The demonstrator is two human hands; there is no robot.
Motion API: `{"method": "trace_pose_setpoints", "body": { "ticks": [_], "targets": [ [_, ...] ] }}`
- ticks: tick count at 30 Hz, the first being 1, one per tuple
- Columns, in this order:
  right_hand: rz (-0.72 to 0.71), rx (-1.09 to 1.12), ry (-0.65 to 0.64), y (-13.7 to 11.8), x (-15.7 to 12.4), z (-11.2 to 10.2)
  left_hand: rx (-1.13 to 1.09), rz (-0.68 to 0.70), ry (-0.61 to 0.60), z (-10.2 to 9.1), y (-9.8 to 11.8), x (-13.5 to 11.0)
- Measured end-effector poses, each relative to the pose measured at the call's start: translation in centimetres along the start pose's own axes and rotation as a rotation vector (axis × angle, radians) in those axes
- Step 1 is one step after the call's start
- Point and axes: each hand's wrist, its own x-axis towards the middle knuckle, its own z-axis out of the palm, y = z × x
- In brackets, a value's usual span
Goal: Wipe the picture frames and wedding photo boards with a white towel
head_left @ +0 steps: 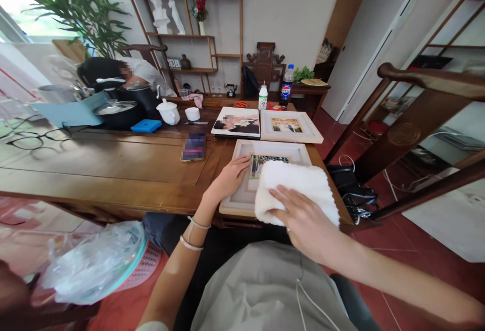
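A photo frame (242,150) with a pale wooden rim lies flat on the table in front of me, a small photo at its centre. My left hand (229,176) rests on its left side, fingers stretched out over the mat and reaching the photo's edge. A folded white cloth (303,182) covers the frame's right part and the lower part of the photo. My right hand (297,215) grips this cloth and presses it on the frame, thumb tucked at the near edge. Behind lie a second framed photo (291,126) and a printed picture panel (237,122).
On the wooden table (151,164) are a phone (194,147), a blue box (146,126), a white teapot (168,112), a cup (192,113), a cola bottle (287,88) and a white bottle (262,97). A chair (394,134) stands at right, a bagged basket (140,265) at lower left. Another person (142,73) leans beyond the table.
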Motion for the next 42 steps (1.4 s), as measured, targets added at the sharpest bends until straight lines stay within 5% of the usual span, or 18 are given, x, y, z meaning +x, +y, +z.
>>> {"method": "trace_pose_setpoints", "body": {
  "ticks": [8, 17, 23, 32, 36, 42],
  "targets": [
    [0.26, 0.018, -0.005, 6.9, -1.6, -1.3, 0.019, 0.017, -0.074, -0.2, -0.6, -0.1],
    [0.322, -0.115, 0.15, 14.5, 5.9, 1.0, 0.014, 0.027, -0.064, -0.1, -0.8, -0.1],
    [0.173, -0.083, 0.053, 10.9, 6.8, 0.9, 0.006, -0.003, -0.054, -0.2, -0.4, 0.0],
    [-0.032, 0.232, -0.034, 2.6, -2.3, -1.8, -0.029, -0.01, -0.032, 0.0, -0.6, 0.3],
    [0.015, 0.197, -0.002, 3.6, -3.1, -2.2, -0.006, -0.028, -0.026, 0.1, -0.5, 0.5],
    [0.329, 0.04, 0.246, 10.8, 1.0, -3.4, -0.012, -0.05, -0.038, 0.3, -0.7, 1.4]
  ]
}}
